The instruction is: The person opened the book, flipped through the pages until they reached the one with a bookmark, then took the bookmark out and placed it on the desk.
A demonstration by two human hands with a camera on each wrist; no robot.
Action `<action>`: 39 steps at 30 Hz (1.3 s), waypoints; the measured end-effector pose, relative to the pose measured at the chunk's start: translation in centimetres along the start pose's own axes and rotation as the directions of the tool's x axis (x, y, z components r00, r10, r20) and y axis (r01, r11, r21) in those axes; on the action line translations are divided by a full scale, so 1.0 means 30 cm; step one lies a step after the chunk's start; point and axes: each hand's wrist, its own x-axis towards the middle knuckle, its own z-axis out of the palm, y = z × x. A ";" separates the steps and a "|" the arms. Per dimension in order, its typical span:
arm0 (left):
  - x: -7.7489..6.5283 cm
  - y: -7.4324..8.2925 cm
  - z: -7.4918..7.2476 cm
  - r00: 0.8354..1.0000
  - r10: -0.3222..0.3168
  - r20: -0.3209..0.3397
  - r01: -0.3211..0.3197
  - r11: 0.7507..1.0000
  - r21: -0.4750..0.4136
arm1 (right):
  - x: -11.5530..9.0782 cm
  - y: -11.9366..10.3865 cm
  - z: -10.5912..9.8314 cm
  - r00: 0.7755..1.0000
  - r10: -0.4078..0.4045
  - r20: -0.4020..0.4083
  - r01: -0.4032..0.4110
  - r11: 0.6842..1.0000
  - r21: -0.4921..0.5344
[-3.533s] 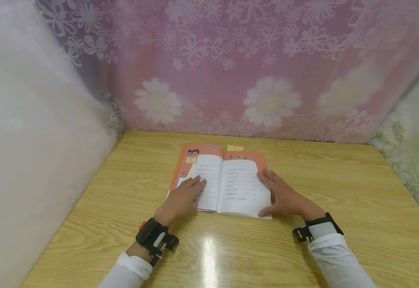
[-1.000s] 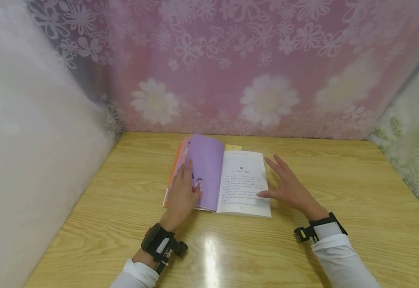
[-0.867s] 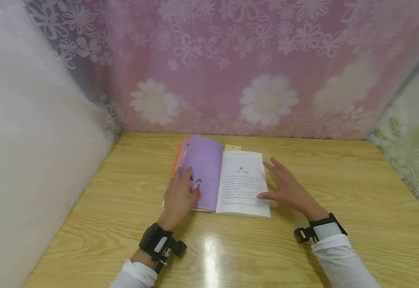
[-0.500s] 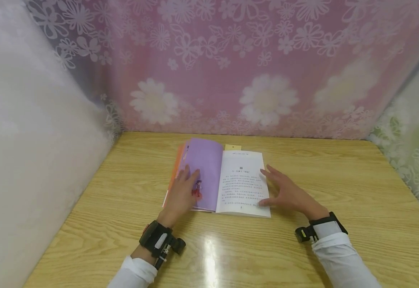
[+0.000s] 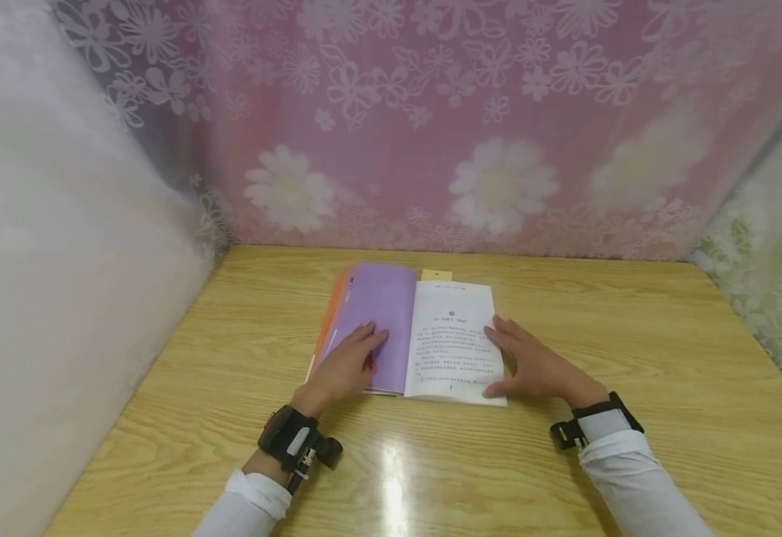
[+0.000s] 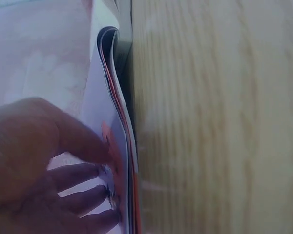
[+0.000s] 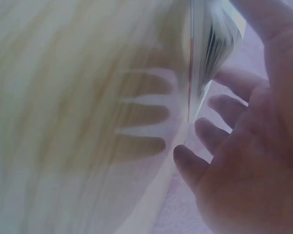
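An open book lies on the table, with a purple page [image 5: 384,294] on its left side and a white printed page [image 5: 454,339] on its right. My left hand [image 5: 345,369] rests on the lower part of the purple page, partly covering its small red figure. In the left wrist view, that hand's fingertips meet the purple page [image 6: 95,100] beside the bent stack of leaves. My right hand [image 5: 539,365] is at the book's right edge, thumb near the lower corner and fingers higher up. The right wrist view shows its fingers [image 7: 212,136] extended beside the page edges [image 7: 219,44].
A yellow tab [image 5: 436,275] sticks out past the book's top edge. Wood-grain table [image 5: 230,335] surrounds the book, with a floral pink curtain [image 5: 391,149] behind it and a pale sheet [image 5: 82,261] at the left.
The orange-bordered contents pages have given way to the purple and white spread. The purple page has settled flatter as my left hand slid down it. My right hand has lowered to the right edge.
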 end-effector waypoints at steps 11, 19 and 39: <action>0.000 0.060 -0.004 0.996 -0.072 0.046 0.066 0.990 0.127 | 0.015 -0.026 0.004 0.998 0.011 -0.063 -0.012 1.000 -0.015; 0.016 0.151 0.005 0.990 -0.132 0.057 0.117 0.969 0.218 | 0.033 -0.025 -0.001 0.989 0.006 -0.147 -0.019 0.996 -0.083; 0.004 0.172 0.019 1.000 -0.006 -0.017 0.011 0.958 0.285 | 0.043 -0.094 -0.051 0.953 -0.010 -0.302 0.024 0.999 0.045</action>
